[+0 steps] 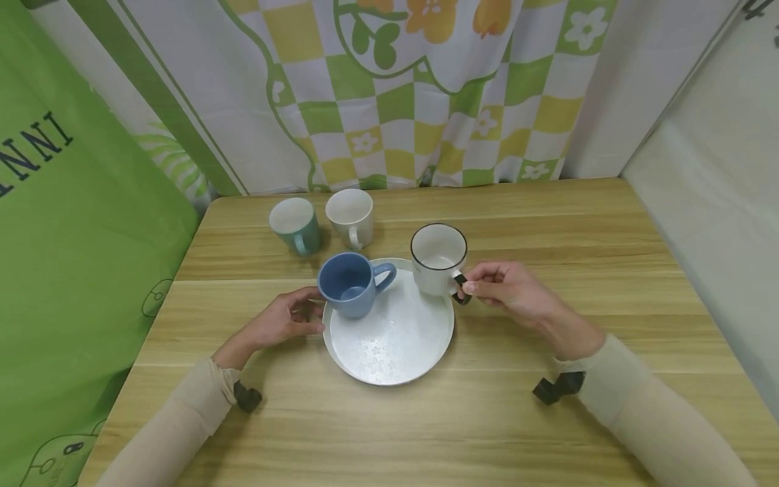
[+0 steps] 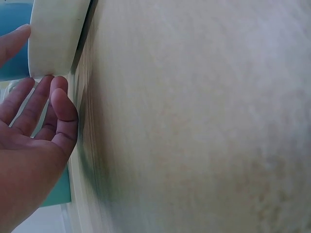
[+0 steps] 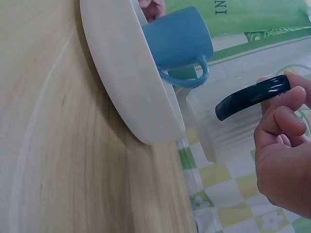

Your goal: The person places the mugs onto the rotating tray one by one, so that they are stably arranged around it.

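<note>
A blue mug (image 1: 348, 284) stands on the left part of a round white tray (image 1: 389, 352), its handle pointing right. My left hand (image 1: 291, 314) is at the tray's left side, fingers loosely bent, with fingertips right at the rim; the left wrist view shows the fingers (image 2: 41, 104) against the tray's wall. My right hand (image 1: 511, 291) pinches the black handle (image 3: 252, 97) of a white mug (image 1: 435, 260) with a dark rim. In the head view this mug overlaps the tray's upper right edge; the right wrist view shows it raised beside the tray wall.
Behind the tray, a teal mug (image 1: 296, 226) and a plain white mug (image 1: 351, 218) stand side by side on the wooden table (image 1: 548, 419). A checked, flowered curtain (image 1: 395, 128) hangs at the table's back edge, with a green cloth (image 1: 79, 237) on the left.
</note>
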A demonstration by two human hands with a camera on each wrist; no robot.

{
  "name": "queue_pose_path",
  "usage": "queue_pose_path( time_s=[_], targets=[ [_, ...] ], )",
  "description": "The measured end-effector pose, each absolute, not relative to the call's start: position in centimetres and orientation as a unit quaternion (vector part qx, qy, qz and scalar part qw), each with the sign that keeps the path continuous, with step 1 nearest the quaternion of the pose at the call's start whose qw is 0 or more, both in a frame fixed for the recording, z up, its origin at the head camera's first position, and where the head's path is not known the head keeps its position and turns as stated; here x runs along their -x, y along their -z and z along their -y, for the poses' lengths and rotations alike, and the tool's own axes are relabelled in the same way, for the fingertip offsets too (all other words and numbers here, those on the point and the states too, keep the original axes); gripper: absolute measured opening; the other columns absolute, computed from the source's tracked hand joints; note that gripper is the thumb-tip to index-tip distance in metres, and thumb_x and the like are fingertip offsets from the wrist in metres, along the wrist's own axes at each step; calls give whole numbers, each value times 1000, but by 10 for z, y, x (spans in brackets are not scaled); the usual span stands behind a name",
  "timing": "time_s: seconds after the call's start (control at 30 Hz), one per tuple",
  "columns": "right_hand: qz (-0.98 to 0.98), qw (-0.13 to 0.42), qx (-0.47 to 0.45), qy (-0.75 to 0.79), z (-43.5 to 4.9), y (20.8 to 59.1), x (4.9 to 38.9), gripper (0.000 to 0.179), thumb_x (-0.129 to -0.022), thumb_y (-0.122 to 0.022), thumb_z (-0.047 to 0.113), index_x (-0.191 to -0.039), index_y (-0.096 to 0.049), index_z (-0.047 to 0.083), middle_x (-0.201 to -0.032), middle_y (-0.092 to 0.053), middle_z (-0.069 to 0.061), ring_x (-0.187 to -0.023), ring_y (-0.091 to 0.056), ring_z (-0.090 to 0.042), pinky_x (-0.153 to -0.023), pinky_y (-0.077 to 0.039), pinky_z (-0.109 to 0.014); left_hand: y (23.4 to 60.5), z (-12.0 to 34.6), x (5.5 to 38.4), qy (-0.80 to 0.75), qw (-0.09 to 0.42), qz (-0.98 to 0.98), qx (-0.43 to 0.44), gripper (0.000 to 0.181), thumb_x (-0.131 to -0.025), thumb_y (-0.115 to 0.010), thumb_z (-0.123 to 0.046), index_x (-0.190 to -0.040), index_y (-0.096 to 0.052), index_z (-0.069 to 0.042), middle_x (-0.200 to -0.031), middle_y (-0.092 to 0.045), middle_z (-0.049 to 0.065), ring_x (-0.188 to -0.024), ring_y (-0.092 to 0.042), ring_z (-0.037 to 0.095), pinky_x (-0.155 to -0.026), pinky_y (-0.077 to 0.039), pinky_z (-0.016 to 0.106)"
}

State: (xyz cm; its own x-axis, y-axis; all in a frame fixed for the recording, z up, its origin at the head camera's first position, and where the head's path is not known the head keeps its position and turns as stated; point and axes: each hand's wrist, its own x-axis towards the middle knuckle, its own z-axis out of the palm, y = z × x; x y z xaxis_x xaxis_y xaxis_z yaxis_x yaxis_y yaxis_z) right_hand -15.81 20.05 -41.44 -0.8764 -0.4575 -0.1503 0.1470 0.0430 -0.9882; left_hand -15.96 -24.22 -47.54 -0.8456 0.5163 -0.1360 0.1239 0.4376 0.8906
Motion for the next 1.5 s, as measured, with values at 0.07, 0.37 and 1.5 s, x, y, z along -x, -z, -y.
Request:
queue_pose_path(
  time_s=[0.07,0.37,1.5],
  targets=[
    [-691,225,116,677,-198,415,158,9,-92,-68,4,-93,-72,11,-82,-73,4,-59,-41,-4,-50,-29,-20,476,242,160,-494,199,-824,-194,64,-82,-82,-10,-138,-53,-4,-130,-60,20,-109,-61,33,-79,-56,26],
    [-700,249,109,660,-187,418,157,6,-92,-67,3,-95,-70,7,-82,-72,4,-60,-41,-5,-52,-32,-19,477,243,160,-496,194,-823,-198,64,-82,-82,-8,-139,-53,-3,-130,-60,20,-108,-62,31,-78,-58,29],
    [-713,272,138,631,-178,432,156,21,-91,-68,3,-104,-65,-13,-82,-70,4,-65,-46,-7,-56,-38,-21,476,244,160,-490,195,-827,-197,63,-82,-82,-10,-138,-53,-4,-131,-61,20,-109,-62,30,-83,-57,27]
  ],
)
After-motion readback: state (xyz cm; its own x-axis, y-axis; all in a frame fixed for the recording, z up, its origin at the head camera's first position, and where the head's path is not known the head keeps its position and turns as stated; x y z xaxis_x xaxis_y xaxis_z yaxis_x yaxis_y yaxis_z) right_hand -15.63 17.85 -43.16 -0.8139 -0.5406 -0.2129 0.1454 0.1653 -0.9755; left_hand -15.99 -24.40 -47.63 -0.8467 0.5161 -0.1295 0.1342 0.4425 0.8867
